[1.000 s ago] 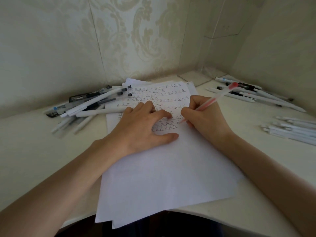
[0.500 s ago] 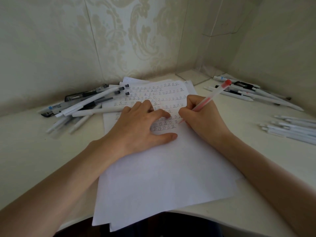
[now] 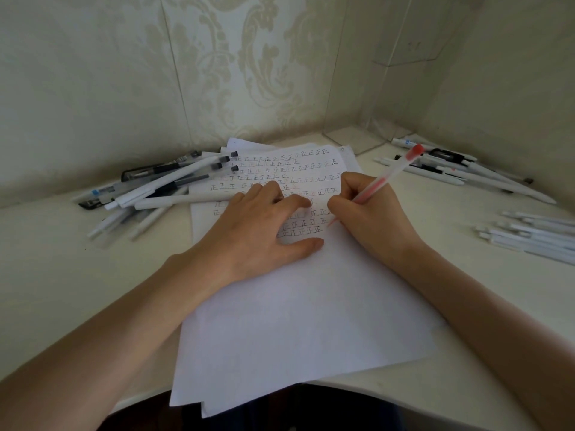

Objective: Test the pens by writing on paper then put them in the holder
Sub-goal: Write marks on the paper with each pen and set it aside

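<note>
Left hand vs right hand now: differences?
The left hand lies flat, fingers spread, pressing the paper; the right hand is curled round the red pen. The left hand holds nothing; the right hand holds the pen tip-down at the end of the lowest written row. The left hand covers some written characters; the right hand sits beside them. Both rest on the paper.

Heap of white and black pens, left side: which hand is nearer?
Left. The left hand rests on white paper beside the heap; the right hand grips a red pen farther right.
</note>
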{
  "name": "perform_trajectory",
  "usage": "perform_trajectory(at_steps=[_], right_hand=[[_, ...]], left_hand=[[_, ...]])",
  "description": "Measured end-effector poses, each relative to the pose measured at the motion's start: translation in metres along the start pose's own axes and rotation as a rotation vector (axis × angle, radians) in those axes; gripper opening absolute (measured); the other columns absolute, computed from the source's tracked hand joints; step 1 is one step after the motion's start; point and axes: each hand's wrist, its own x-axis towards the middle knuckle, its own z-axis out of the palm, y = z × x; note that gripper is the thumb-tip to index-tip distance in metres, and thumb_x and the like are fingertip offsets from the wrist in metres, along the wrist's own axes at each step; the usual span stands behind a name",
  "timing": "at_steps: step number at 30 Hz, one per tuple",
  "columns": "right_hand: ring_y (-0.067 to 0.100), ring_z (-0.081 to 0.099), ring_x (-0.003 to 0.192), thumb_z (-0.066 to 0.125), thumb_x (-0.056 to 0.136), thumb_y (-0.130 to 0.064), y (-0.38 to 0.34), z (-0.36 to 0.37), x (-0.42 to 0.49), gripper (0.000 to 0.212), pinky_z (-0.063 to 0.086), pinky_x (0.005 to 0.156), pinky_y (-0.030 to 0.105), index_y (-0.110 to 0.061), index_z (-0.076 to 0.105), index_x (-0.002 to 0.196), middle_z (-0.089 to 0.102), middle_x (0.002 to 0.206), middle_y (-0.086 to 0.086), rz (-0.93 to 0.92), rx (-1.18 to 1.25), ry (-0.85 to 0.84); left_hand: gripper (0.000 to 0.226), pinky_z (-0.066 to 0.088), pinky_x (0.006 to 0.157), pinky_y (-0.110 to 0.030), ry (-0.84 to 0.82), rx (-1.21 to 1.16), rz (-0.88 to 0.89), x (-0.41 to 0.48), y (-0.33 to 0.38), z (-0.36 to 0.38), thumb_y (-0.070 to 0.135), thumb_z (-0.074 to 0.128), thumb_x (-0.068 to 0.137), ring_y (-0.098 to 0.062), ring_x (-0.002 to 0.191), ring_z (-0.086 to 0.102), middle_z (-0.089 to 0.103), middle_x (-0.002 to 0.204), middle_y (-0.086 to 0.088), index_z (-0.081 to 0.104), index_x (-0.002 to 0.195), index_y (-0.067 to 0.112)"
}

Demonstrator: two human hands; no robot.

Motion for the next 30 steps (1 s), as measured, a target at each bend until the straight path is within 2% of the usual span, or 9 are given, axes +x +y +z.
perform_trajectory(at_steps=[2, 4, 7, 10, 13, 16, 24, 28, 30], right_hand=[[0.009, 0.028, 0.051, 0.054, 0.076, -0.002, -0.0005, -0.0005, 0.0002, 0.024, 0.022, 0.043, 0.019, -0.006, 0.036, 0.061, 0.031, 0.055, 0.001, -0.006, -0.001, -0.004], [0.007, 0.026, 0.048, 0.056, 0.076, -0.003, -0.0007, 0.0001, 0.0003, 0.028, 0.021, 0.042, 0.017, -0.010, 0.035, 0.059, 0.030, 0.051, -0.003, -0.006, -0.010, -0.014], [0.006, 0.024, 0.045, 0.055, 0.075, -0.004, 0.0001, 0.0012, 0.0003, 0.035, 0.021, 0.041, 0.017, -0.016, 0.029, 0.056, 0.027, 0.047, -0.009, 0.018, -0.002, -0.017], [0.007, 0.025, 0.046, 0.054, 0.075, -0.002, 0.0002, -0.0003, 0.0003, 0.031, 0.021, 0.041, 0.017, -0.013, 0.031, 0.057, 0.028, 0.052, -0.002, 0.020, 0.004, 0.021], [0.008, 0.030, 0.045, 0.058, 0.084, -0.008, -0.0026, -0.0032, 0.0006, 0.031, 0.025, 0.041, 0.014, -0.005, 0.037, 0.061, 0.033, 0.054, 0.008, -0.018, 0.142, 0.075], [0.013, 0.027, 0.042, 0.062, 0.088, -0.025, -0.0056, -0.0061, 0.0017, 0.037, 0.024, 0.041, 0.016, -0.010, 0.039, 0.064, 0.036, 0.046, 0.008, -0.005, 0.337, 0.072], [0.012, 0.035, 0.037, 0.063, 0.086, -0.027, -0.0082, -0.0064, 0.0011, 0.036, 0.026, 0.041, 0.019, -0.012, 0.040, 0.062, 0.046, 0.039, 0.001, -0.014, 0.545, -0.030], [0.021, 0.047, 0.039, 0.047, 0.091, -0.043, -0.0086, -0.0039, 0.0000, 0.047, 0.032, 0.041, 0.021, -0.006, 0.052, 0.062, 0.054, 0.044, 0.011, 0.007, 0.658, -0.147], [0.021, 0.045, 0.039, 0.043, 0.094, -0.037, -0.0085, -0.0033, 0.0001, 0.046, 0.032, 0.041, 0.022, -0.004, 0.052, 0.063, 0.052, 0.043, 0.011, 0.025, 0.638, -0.154]], left_hand=[[0.055, 0.025, 0.074, -0.023, 0.026, -0.117, -0.011, -0.0005, 0.0017, -0.0008, 0.044, 0.052, 0.085, -0.010, 0.089, 0.035, 0.040, 0.094, 0.006, 0.038, 0.132, 0.019], [0.046, 0.029, 0.073, -0.023, 0.028, -0.265, -0.047, -0.0004, 0.0013, -0.0015, 0.014, 0.050, 0.089, -0.014, 0.090, 0.041, 0.047, 0.094, 0.001, 0.033, 0.131, 0.011], [0.038, 0.036, 0.076, -0.019, 0.058, -0.341, -0.058, 0.0006, -0.0013, 0.0000, 0.002, 0.041, 0.092, -0.014, 0.094, 0.050, 0.054, 0.097, 0.002, 0.031, 0.128, 0.008], [0.029, 0.038, 0.077, -0.011, 0.140, -0.402, -0.044, 0.0017, -0.0010, 0.0009, 0.010, 0.050, 0.094, -0.005, 0.095, 0.057, 0.065, 0.101, 0.004, 0.041, 0.122, 0.009], [0.021, 0.047, 0.076, -0.025, 0.232, -0.403, -0.029, 0.0019, -0.0003, 0.0009, 0.024, 0.062, 0.087, -0.008, 0.085, 0.063, 0.071, 0.095, 0.002, 0.058, 0.103, 0.010], [0.020, 0.050, 0.069, -0.032, 0.291, -0.327, -0.012, 0.0013, -0.0006, -0.0002, 0.031, 0.067, 0.082, -0.011, 0.074, 0.064, 0.071, 0.081, 0.004, 0.066, 0.090, 0.013], [0.030, 0.049, 0.061, -0.036, 0.285, -0.298, 0.046, 0.0006, 0.0037, -0.0038, 0.043, 0.055, 0.080, -0.013, 0.065, 0.060, 0.066, 0.072, 0.006, 0.068, 0.087, 0.016], [0.035, 0.047, 0.060, -0.039, 0.256, -0.310, 0.093, 0.0010, 0.0037, -0.0026, 0.043, 0.053, 0.082, -0.016, 0.066, 0.058, 0.065, 0.072, 0.002, 0.069, 0.089, 0.013], [0.040, 0.043, 0.061, -0.036, 0.237, -0.318, 0.144, 0.0012, 0.0030, -0.0018, 0.046, 0.050, 0.085, -0.013, 0.064, 0.054, 0.061, 0.070, 0.001, 0.068, 0.089, 0.010]])
